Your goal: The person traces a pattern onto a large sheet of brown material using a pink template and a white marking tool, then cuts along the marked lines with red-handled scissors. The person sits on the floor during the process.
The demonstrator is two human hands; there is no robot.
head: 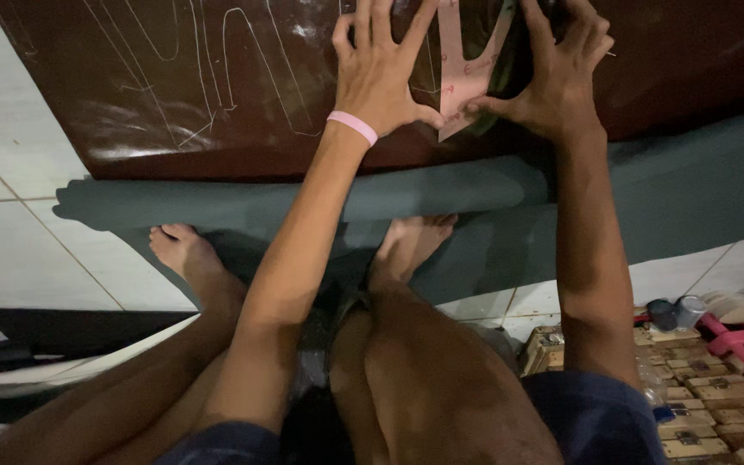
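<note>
Template [467,60]: pale pink flat cut-out, lying on the dark brown leather sheet [217,95] at the top middle of the view; its upper end is cut off by the frame edge.
Hidden: faint writing on the template, too small to make out.
Left hand [381,73]: fingers spread flat, pressing the sheet, thumb touching the template's left edge.
Right hand [557,82]: fingers spread over the template's right side, fingertips partly out of frame.
Sheet: glossy, with pale traced outlines.
Crate [699,405]: wooden, lower right, contents unclear.
</note>
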